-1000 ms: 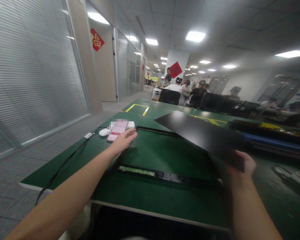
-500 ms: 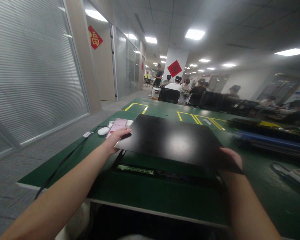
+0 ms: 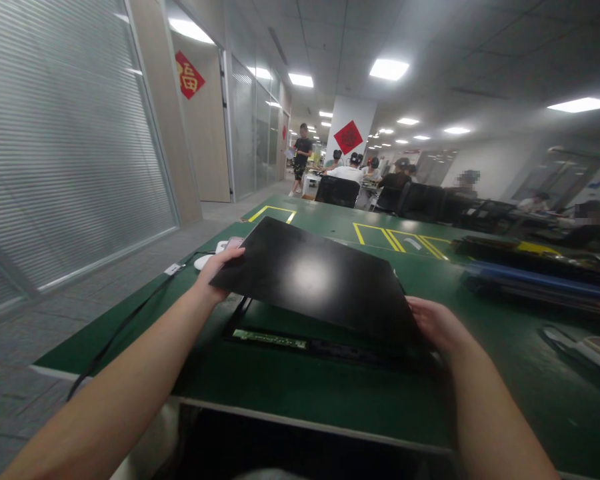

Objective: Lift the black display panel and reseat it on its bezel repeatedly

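Holds thin glossy black rectangular panel (image 3: 315, 280) tilted above black rectangular frame (image 3: 330, 348) on green table (image 3: 325, 393), left hand (image 3: 219, 267) and right hand (image 3: 437, 323) gripping opposite corners; advisable to level and square it to frame.

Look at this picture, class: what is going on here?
A person holds a black panel with both hands: the left hand grips its far left corner, the right hand its near right corner. The panel is tilted above a black frame lying on the green table. A phone lies just beyond the left hand.
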Demonstrator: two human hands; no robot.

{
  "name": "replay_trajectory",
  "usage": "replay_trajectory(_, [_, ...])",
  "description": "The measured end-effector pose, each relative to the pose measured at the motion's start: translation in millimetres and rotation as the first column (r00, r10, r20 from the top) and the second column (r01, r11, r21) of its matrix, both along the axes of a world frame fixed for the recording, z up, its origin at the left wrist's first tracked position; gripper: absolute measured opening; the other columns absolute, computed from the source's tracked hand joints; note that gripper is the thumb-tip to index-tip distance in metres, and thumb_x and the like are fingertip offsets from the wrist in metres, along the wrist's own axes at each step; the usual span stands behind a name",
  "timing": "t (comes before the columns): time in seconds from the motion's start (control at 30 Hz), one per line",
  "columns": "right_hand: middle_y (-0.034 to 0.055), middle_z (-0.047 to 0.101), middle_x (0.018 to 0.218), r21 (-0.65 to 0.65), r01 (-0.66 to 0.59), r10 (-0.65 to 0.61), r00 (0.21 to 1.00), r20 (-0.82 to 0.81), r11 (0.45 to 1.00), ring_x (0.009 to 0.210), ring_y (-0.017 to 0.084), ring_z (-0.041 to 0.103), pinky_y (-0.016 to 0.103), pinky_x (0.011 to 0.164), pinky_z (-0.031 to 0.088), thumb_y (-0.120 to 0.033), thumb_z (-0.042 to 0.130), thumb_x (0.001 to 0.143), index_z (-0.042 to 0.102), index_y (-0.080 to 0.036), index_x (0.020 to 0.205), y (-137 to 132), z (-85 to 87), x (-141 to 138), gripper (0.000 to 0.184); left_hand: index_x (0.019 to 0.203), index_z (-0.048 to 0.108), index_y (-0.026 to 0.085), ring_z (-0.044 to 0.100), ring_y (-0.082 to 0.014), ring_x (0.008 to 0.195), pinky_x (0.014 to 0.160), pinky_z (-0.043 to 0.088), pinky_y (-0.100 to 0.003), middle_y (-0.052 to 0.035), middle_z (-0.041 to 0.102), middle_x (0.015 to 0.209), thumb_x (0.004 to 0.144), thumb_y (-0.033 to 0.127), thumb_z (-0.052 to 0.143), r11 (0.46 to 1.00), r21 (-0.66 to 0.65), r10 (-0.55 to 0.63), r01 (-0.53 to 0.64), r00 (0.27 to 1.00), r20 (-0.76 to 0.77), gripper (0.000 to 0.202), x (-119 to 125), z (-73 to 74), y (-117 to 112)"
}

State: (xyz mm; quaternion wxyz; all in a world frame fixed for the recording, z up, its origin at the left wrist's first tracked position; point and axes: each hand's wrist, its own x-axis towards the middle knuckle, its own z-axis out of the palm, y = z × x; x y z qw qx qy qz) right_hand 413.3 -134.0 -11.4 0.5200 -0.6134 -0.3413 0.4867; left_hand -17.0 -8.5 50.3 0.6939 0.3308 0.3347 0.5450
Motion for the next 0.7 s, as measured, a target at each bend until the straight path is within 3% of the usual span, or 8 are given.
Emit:
replay_trajectory(0.1, [0.0087,0.073,0.092,-0.036,0.016,-0.018,0.998,-0.055,0.999,0.079,0.020,0.069,0.029,0.068,0.055,-0.024,0.064,0.074,0.068,-0.016,0.097,2,-3.5,4,0.025,0.085,0.069,0.011,0.068,-0.0182,0.056,0.056,0.058,-0.026,-0.0059,0.073,0.070,0.071,0.009,0.059,0.998,0.043,-0.041,0.040,0.999,0.011,0.018,-2,-5.5,5])
replay_trajectory(0.33, [0.0136,0.073,0.088,-0.042,0.202,-0.196,0.973,0.120,0.978,0.072,0.021,0.069,0.032,0.064,0.055,-0.024,0.060,0.075,0.061,-0.014,0.115,-1,5.3,0,0.041,0.089,0.068,0.012,0.069,-0.0187,0.060,0.058,0.057,-0.026,-0.0059,0.074,0.075,0.067,0.010,0.061,0.994,0.100,-0.052,0.054,0.998,-0.026,0.023,-2,-11.1,9])
replay_trajectory(0.47, [0.0123,0.073,0.083,-0.045,0.247,-0.238,0.959,0.151,0.968,0.071,0.021,0.070,0.030,0.063,0.054,-0.023,0.059,0.075,0.060,-0.015,0.113,0,7.5,-2,0.038,0.089,0.069,0.010,0.069,-0.0185,0.060,0.058,0.057,-0.026,-0.0069,0.074,0.074,0.066,0.010,0.060,0.996,0.084,-0.037,0.040,0.999,-0.038,0.025,-3,-11.8,10])
replay_trajectory(0.7, [0.0098,0.073,0.078,-0.048,0.295,-0.276,0.930,0.244,0.954,0.067,0.017,0.068,0.023,0.054,0.046,-0.023,0.055,0.075,0.063,-0.017,0.103,1,9.3,-3,0.030,0.100,0.070,0.010,0.070,-0.0201,0.064,0.057,0.056,-0.026,-0.0070,0.075,0.080,0.060,0.014,0.071,0.978,0.199,-0.041,0.065,0.992,-0.123,0.040,-4,-25.1,20])
